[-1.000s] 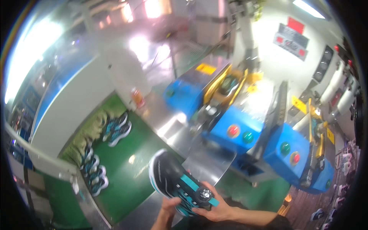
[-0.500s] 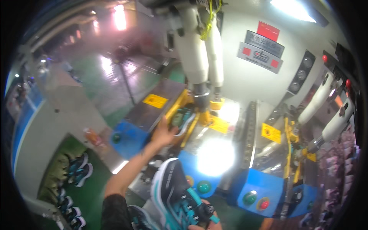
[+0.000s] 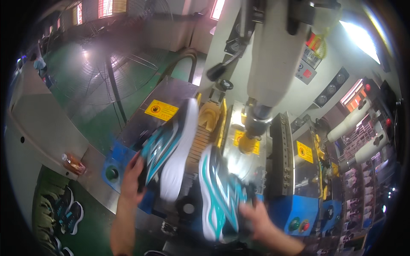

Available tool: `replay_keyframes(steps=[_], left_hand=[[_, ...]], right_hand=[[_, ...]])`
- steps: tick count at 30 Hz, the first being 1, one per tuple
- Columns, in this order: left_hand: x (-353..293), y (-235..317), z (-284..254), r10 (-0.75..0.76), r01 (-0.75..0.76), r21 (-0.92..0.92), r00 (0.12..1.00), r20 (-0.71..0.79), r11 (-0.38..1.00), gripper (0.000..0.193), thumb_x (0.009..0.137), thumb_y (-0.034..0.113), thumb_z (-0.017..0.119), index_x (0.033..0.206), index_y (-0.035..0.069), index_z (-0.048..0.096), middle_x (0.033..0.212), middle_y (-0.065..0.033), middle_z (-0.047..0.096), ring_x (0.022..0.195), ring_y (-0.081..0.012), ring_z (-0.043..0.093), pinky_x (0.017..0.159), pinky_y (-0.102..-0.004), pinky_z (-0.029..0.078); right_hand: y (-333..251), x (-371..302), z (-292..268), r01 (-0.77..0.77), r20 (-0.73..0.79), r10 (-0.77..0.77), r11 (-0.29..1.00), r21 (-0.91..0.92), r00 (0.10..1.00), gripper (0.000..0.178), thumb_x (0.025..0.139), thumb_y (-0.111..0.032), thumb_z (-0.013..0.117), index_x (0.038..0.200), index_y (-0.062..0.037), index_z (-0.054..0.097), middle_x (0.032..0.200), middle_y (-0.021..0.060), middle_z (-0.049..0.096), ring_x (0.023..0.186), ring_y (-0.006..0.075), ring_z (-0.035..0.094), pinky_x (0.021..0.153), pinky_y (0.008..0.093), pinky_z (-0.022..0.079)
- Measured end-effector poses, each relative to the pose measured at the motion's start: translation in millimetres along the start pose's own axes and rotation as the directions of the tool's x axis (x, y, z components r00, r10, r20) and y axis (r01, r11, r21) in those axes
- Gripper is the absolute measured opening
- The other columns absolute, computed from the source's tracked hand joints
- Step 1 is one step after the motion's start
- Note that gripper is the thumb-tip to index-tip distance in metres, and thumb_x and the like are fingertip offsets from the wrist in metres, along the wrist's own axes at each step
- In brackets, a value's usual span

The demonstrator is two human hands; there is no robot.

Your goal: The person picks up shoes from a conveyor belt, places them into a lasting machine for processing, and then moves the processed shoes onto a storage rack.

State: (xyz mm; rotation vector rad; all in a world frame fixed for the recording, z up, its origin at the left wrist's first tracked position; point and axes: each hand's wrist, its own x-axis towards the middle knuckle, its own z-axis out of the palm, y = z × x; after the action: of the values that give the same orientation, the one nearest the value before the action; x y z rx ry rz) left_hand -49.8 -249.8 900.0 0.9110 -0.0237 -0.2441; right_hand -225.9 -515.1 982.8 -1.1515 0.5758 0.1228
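My left hand (image 3: 133, 181) is closed round one end of a black and teal sneaker (image 3: 160, 149), tilted so its white sole faces right. That sneaker hangs above the left side of a pressing machine, over its blue front and metal cover. My right hand (image 3: 258, 217) grips a second black and teal sneaker (image 3: 220, 194), blurred by motion, with its white sole edge toward the left. Between and beyond the two shoes lies the machine's slot (image 3: 207, 136), lined with yellow pads and holding no shoe. A thick white press arm (image 3: 271, 59) with a yellow tip stands right of the slot.
Another press station (image 3: 301, 170) with green and red buttons stands at the right. More sneakers (image 3: 68, 209) sit on a green surface at lower left, near a bottle (image 3: 73, 164). A large floor fan (image 3: 113, 77) stands behind, and shoe racks (image 3: 354, 196) at far right.
My left hand has taken the sneaker out of the slot and up to the left. The press arm is off the slot. The right-hand sneaker has shifted right, and the view has turned.
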Motion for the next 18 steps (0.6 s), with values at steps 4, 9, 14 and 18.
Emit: replay_keyframes(steps=[4, 9, 14, 18], left_hand=[[-121.1, -5.0, -96.4, 0.069, -0.11, -0.178, 0.973, -0.222, 0.978, 0.066, 0.093, 0.049, 0.048, 0.137, 0.001, 0.039, 0.132, -0.0171, 0.051, 0.117, -0.0318, 0.053, 0.103, -0.0445, 0.04], [-238.6, -24.3, -157.2, -0.085, -0.079, -0.166, 0.605, -0.792, 0.983, 0.072, 0.091, 0.055, 0.044, 0.139, 0.002, 0.036, 0.134, -0.0171, 0.048, 0.12, -0.0339, 0.05, 0.101, -0.0473, 0.041], [-276.7, -50.5, -138.2, -0.019, -0.079, -0.072, 0.531, -0.847, 0.994, 0.065, 0.09, 0.044, 0.048, 0.136, -0.001, 0.039, 0.132, -0.0173, 0.049, 0.118, -0.0344, 0.051, 0.098, -0.0471, 0.043], [-276.3, -61.0, -102.9, 0.038, -0.114, -0.049, 0.654, -0.755, 0.992, 0.06, 0.09, 0.036, 0.052, 0.134, -0.003, 0.041, 0.13, -0.0174, 0.05, 0.116, -0.0348, 0.052, 0.096, -0.0469, 0.045]], right_hand=[[-62.0, 146.9, 37.6, -0.106, 0.01, 0.11, 0.976, -0.19, 0.994, 0.026, 0.096, -0.027, 0.049, 0.105, -0.0066, 0.061, 0.09, 0.0096, 0.067, 0.079, 0.0198, 0.066, 0.068, 0.0323, 0.054], [8.2, 282.8, 45.7, 0.225, -0.1, -0.739, 0.327, -0.918, 0.666, 0.069, 0.076, -0.014, 0.06, 0.132, 0.0065, 0.024, 0.116, 0.0332, 0.045, 0.103, 0.0469, 0.053, 0.089, 0.0493, 0.046], [-2.3, 278.1, 92.6, 0.173, -0.206, -0.529, 0.579, -0.797, 0.823, 0.074, 0.078, -0.017, 0.061, 0.139, 0.0029, 0.024, 0.124, 0.0317, 0.04, 0.106, 0.0434, 0.052, 0.095, 0.0468, 0.044], [-27.5, 254.4, 70.6, 0.135, -0.146, -0.516, 0.468, -0.873, 0.844, 0.072, 0.08, -0.029, 0.061, 0.135, 0.0052, 0.028, 0.127, 0.0334, 0.04, 0.114, 0.0445, 0.05, 0.096, 0.0456, 0.043]])
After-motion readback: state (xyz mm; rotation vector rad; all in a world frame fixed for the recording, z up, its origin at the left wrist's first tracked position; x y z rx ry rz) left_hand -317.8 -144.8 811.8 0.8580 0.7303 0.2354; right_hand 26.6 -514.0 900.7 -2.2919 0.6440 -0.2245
